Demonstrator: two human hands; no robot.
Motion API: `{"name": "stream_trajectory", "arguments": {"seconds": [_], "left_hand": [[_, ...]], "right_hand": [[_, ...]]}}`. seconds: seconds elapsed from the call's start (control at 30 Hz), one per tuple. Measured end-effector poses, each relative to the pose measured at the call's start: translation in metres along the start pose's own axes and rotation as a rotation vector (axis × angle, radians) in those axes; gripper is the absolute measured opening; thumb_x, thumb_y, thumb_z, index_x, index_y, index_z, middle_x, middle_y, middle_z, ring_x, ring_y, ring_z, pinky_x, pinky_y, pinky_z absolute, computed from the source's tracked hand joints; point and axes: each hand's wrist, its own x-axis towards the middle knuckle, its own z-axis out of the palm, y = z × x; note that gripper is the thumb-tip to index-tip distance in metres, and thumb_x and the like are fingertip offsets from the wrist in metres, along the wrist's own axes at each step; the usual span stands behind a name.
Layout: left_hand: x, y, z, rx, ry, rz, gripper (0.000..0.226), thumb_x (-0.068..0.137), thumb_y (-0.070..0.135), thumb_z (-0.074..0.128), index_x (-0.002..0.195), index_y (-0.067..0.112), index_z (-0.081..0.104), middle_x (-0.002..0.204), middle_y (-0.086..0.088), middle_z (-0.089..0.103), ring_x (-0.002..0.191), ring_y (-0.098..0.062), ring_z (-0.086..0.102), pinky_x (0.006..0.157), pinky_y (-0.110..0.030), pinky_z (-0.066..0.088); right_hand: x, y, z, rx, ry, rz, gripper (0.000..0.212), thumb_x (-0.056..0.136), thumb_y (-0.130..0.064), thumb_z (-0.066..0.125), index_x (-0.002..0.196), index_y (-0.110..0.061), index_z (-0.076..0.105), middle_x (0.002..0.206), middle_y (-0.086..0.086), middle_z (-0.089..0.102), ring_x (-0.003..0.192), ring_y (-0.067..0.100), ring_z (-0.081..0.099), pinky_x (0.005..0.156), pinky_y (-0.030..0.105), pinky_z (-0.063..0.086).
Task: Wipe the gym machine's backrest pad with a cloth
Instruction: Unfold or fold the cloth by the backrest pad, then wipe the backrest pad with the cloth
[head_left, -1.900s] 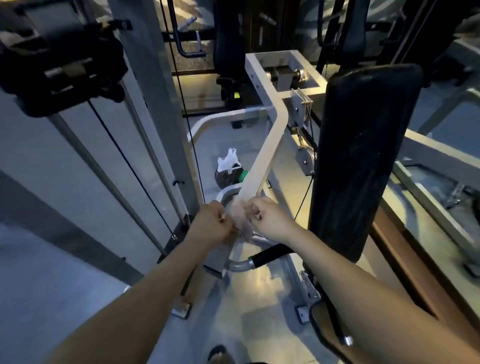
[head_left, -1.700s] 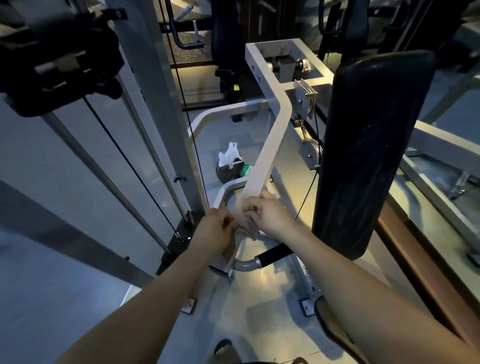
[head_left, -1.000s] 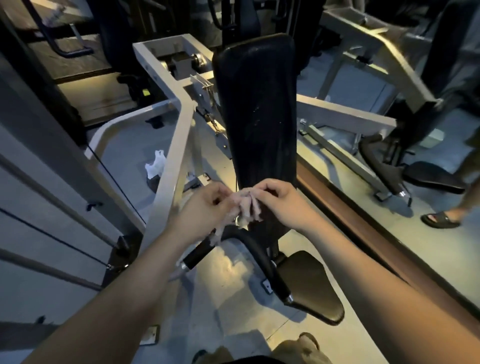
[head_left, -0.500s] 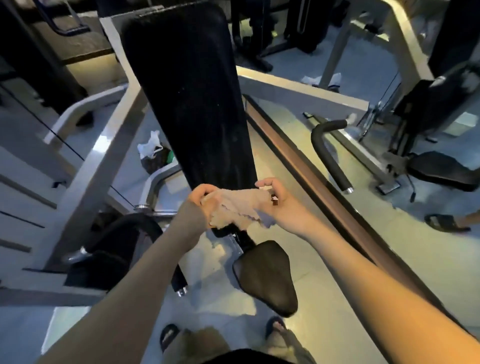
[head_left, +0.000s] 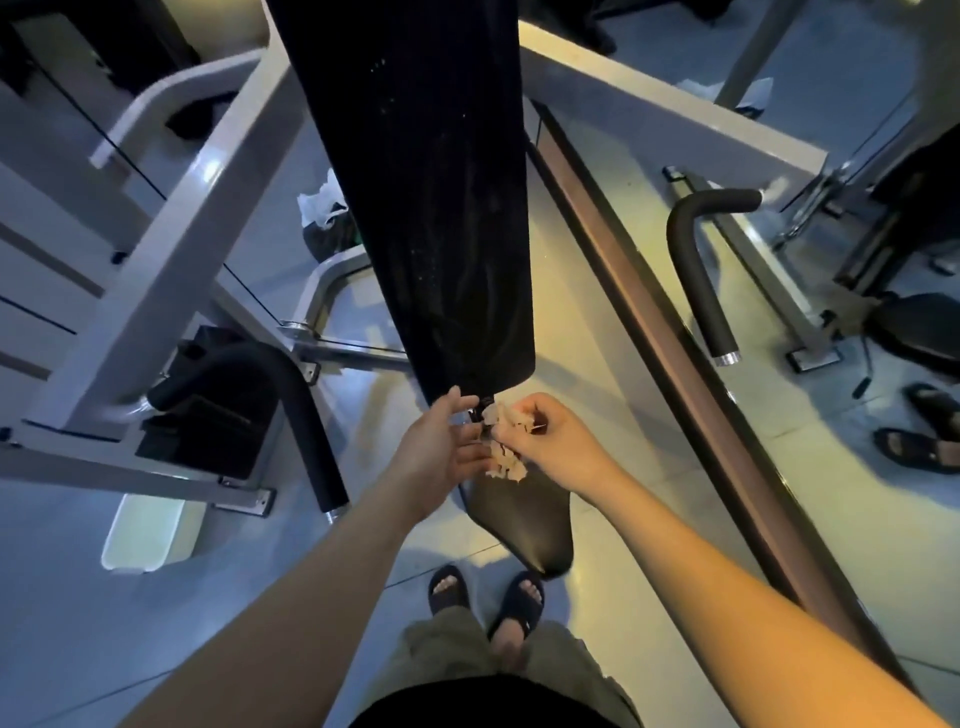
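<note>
The long black backrest pad (head_left: 431, 182) runs from the top of the view down to the middle, with pale specks and streaks on it. Just below its lower edge my right hand (head_left: 550, 441) is closed on a small crumpled pale cloth (head_left: 504, 452). My left hand (head_left: 441, 452) is beside it, fingers spread, with the fingertips near the pad's bottom edge and the cloth. The cloth is bunched and hangs between the two hands, apart from the pad.
The black seat (head_left: 524, 525) sits under my hands, above my sandalled feet (head_left: 485, 597). Black foam handles stand left (head_left: 296, 410) and right (head_left: 696, 270). A white frame beam (head_left: 171, 249) lies left, a brown ledge (head_left: 670, 338) right. Another person's sandalled feet (head_left: 919, 431) are far right.
The view has swung right and down until I face the pad. The cloth, stretched between both hands half a second ago, is now bunched in my right hand. My left hand has opened.
</note>
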Motion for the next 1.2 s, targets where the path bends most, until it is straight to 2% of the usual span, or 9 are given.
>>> {"name": "stream_trajectory", "arguments": {"seconds": [0.2,0.43,0.57,0.67,0.83,0.97,1.03,1.1,1.2], "left_hand": [[0.023,-0.017,0.002,0.008,-0.026,-0.076,0.045,0.109,0.046,0.038,0.124,0.009,0.058,0.105,-0.017,0.074,0.098,-0.03,0.072,0.082,-0.039,0.058],[0.071,-0.044,-0.007,0.217,0.058,-0.038,0.02,0.107,0.017,0.046,0.117,0.005,0.058,0.117,-0.022,0.066,0.093,-0.026,0.061,0.077,-0.033,0.051],[0.11,-0.077,-0.03,0.278,0.277,0.054,0.016,0.104,0.016,0.049,0.092,0.016,0.06,0.087,-0.007,0.067,0.076,-0.018,0.059,0.073,-0.033,0.049],[0.149,-0.102,-0.047,0.288,0.399,0.098,0.024,0.101,0.012,0.05,0.08,0.019,0.059,0.071,-0.002,0.065,0.074,-0.022,0.059,0.074,-0.037,0.048],[0.218,-0.128,-0.066,0.321,0.48,0.152,0.012,0.1,0.018,0.047,0.098,0.024,0.058,0.093,-0.009,0.064,0.079,-0.024,0.058,0.071,-0.037,0.048],[0.276,-0.133,-0.078,0.276,0.537,0.228,0.011,0.099,0.027,0.045,0.103,0.026,0.054,0.103,-0.01,0.063,0.086,-0.026,0.059,0.079,-0.039,0.053],[0.306,-0.131,-0.085,0.246,0.551,0.251,0.022,0.097,0.034,0.041,0.111,0.024,0.054,0.12,-0.016,0.061,0.104,-0.034,0.06,0.093,-0.045,0.052],[0.334,-0.128,-0.09,0.195,0.545,0.294,0.03,0.1,0.038,0.034,0.118,0.024,0.053,0.127,-0.016,0.058,0.11,-0.031,0.056,0.106,-0.049,0.047],[0.375,-0.127,-0.099,0.104,0.497,0.373,0.044,0.106,0.05,0.024,0.135,0.029,0.05,0.126,0.006,0.052,0.117,-0.014,0.047,0.114,-0.045,0.038]], "right_hand": [[0.002,0.026,-0.001,0.106,0.113,0.076,0.01,0.096,0.003,0.064,0.105,0.001,0.061,0.083,0.01,0.061,0.069,0.019,0.059,0.055,0.026,0.051],[0.021,0.07,0.016,0.133,0.199,0.154,0.015,0.095,0.007,0.06,0.107,0.0,0.062,0.084,0.007,0.061,0.071,0.018,0.055,0.056,0.019,0.044],[0.051,0.103,0.025,0.176,0.144,0.193,0.023,0.099,-0.002,0.061,0.1,-0.024,0.067,0.085,0.0,0.069,0.076,0.019,0.064,0.064,0.03,0.051],[0.084,0.139,0.035,0.172,0.139,0.171,0.022,0.1,-0.005,0.061,0.101,-0.026,0.068,0.089,-0.001,0.071,0.074,0.015,0.065,0.058,0.021,0.052],[0.135,0.191,0.05,0.187,0.179,0.104,0.02,0.104,-0.005,0.056,0.107,-0.022,0.066,0.092,-0.011,0.067,0.07,-0.007,0.064,0.057,0.009,0.049],[0.175,0.222,0.061,0.179,0.226,0.019,0.019,0.105,-0.007,0.054,0.111,-0.022,0.063,0.096,-0.012,0.064,0.079,0.002,0.063,0.058,0.007,0.047],[0.195,0.235,0.067,0.195,0.242,-0.043,0.018,0.105,-0.012,0.056,0.106,-0.029,0.062,0.095,-0.008,0.066,0.083,0.004,0.067,0.065,0.014,0.054],[0.217,0.247,0.074,0.194,0.258,-0.122,0.017,0.105,-0.022,0.059,0.103,-0.038,0.064,0.097,-0.004,0.07,0.091,0.019,0.072,0.077,0.037,0.064],[0.247,0.263,0.083,0.197,0.298,-0.239,0.013,0.102,-0.029,0.061,0.101,-0.042,0.063,0.104,0.004,0.07,0.09,0.03,0.073,0.076,0.052,0.064]]}}
